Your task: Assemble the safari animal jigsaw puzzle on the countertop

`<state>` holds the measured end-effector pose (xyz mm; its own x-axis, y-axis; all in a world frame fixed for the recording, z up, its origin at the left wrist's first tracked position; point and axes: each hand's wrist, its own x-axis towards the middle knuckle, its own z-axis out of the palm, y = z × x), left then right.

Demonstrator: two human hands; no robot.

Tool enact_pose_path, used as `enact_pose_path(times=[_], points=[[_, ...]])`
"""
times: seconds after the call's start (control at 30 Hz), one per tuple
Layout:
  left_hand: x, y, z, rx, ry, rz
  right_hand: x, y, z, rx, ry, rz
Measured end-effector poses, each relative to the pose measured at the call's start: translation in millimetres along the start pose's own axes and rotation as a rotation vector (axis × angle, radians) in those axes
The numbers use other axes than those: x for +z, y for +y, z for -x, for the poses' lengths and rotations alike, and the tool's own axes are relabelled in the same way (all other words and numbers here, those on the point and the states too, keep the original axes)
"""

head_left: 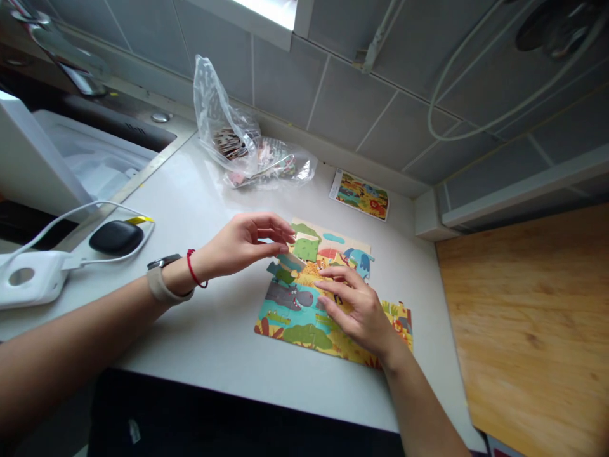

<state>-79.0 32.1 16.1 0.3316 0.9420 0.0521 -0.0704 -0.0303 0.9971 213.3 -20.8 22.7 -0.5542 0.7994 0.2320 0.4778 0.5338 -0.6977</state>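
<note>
A jigsaw puzzle (290,298) with a hippo, a crocodile, a blue elephant and green bushes lies partly joined on the white counter. At its upper left edge, my left hand (252,241) pinches a puzzle piece (291,259) between thumb and fingers. That piece looks tilted, and the fingers hide part of it. My right hand (354,308) lies over the middle of the puzzle, fingers apart and fingertips on the pieces beside the leopard-spotted part. It covers much of the right half.
A small reference picture card (360,194) lies near the wall. Clear plastic bags (257,152) with more pieces stand at the back. To the left are a black case (117,237), a white charger (31,279) with its cable, and a sink (143,155). A wooden board (528,304) is at the right.
</note>
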Motion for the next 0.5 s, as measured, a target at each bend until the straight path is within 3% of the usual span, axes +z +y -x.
enact_pose_path(times=[0.3,0.4,0.5], points=[[30.6,-11.2,18.5,0.115,-0.123,-0.101,4.2,-10.7,-1.5,-0.031,-0.181,-0.204],[30.9,-11.3,21.1,0.126,-0.183,-0.179,4.1,-13.0,-3.8,-0.007,-0.164,-0.211],[27.8,-10.9,19.9,0.237,-0.209,-0.291,-1.2,-14.0,-4.7,0.019,-0.103,-0.225]])
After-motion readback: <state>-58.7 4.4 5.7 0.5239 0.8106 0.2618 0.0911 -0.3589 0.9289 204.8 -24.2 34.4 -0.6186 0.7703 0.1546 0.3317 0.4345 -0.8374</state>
